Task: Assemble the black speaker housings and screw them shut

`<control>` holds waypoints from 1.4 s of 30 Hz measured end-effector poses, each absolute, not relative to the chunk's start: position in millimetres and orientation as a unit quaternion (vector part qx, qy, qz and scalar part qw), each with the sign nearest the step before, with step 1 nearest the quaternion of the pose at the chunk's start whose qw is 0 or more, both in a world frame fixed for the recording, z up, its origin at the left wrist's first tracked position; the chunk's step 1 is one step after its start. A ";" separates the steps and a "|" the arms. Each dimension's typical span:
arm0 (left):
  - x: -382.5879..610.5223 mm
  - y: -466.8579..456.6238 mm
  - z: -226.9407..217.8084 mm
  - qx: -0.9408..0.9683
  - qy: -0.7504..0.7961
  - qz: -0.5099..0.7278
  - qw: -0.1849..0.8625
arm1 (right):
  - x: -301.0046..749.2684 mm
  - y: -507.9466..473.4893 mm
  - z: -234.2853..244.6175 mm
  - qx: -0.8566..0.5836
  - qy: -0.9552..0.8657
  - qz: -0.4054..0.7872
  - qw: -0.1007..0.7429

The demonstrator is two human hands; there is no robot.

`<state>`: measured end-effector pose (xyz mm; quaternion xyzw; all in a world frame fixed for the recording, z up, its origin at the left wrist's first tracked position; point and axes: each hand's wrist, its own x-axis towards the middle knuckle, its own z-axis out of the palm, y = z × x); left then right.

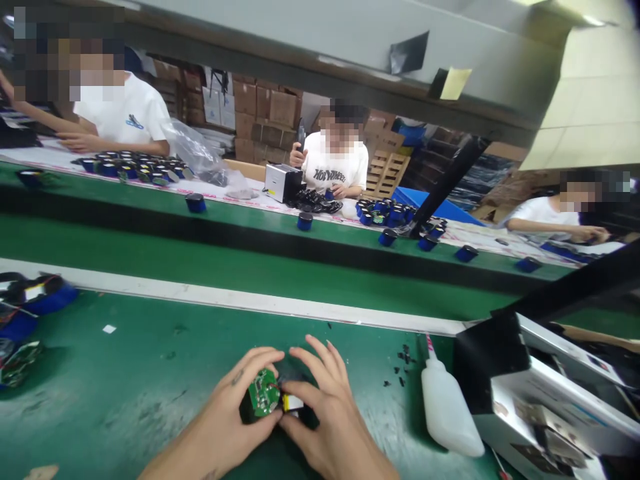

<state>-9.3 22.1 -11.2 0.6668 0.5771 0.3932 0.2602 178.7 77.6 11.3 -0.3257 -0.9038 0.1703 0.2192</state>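
Observation:
Both my hands meet over a small black device on the green mat near the front edge. My left hand grips a round green circuit board with thin wires, thumb and fingers curled round it. My right hand pinches a small silver-and-yellow battery pack beside the board, its other fingers spread over the black housing, which is mostly hidden beneath them.
A white squeeze bottle lies right of my hands, next to a grey machine. Blue and black parts sit at the left edge. Blue cylinders ride the conveyor beyond. Three other people work across it.

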 end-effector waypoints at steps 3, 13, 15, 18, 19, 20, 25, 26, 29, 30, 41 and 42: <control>-13.5 23.2 -16.0 0.632 0.572 0.417 0.317 | 177.3 78.6 8.1 -0.339 -0.895 0.194 0.215; -18.9 24.4 -10.8 0.587 0.548 0.410 0.432 | 168.6 76.5 -9.6 -0.374 -0.836 0.272 0.295; -20.4 24.0 -6.4 0.584 0.541 0.404 0.450 | 169.4 76.8 -9.1 -0.372 -0.836 0.275 0.296; -23.1 22.9 -2.6 0.576 0.532 0.409 0.466 | 170.1 76.2 -7.6 -0.377 -0.831 0.279 0.299; -23.7 22.6 -2.0 0.567 0.530 0.416 0.473 | 170.2 75.8 -7.3 -0.380 -0.829 0.280 0.300; -24.1 22.3 -1.7 0.555 0.529 0.424 0.482 | 170.5 75.4 -7.4 -0.382 -0.828 0.281 0.301; -23.4 22.1 0.1 0.516 0.544 0.438 0.496 | 172.7 74.3 -9.6 -0.387 -0.827 0.261 0.314; -23.2 22.3 0.8 0.519 0.552 0.438 0.483 | 173.0 74.4 -9.8 -0.384 -0.829 0.250 0.321; -22.7 23.3 3.6 0.535 0.583 0.434 0.430 | 172.6 75.0 -9.1 -0.372 -0.835 0.218 0.341; -22.6 23.9 4.8 0.543 0.590 0.431 0.414 | 172.1 75.2 -8.6 -0.370 -0.836 0.211 0.345; -23.4 36.0 10.9 0.565 0.606 0.401 0.391 | 169.8 73.8 -7.6 -0.361 -0.832 0.183 0.380; -24.2 36.2 10.0 0.567 0.611 0.397 0.384 | 168.9 72.6 -6.9 -0.354 -0.838 0.170 0.377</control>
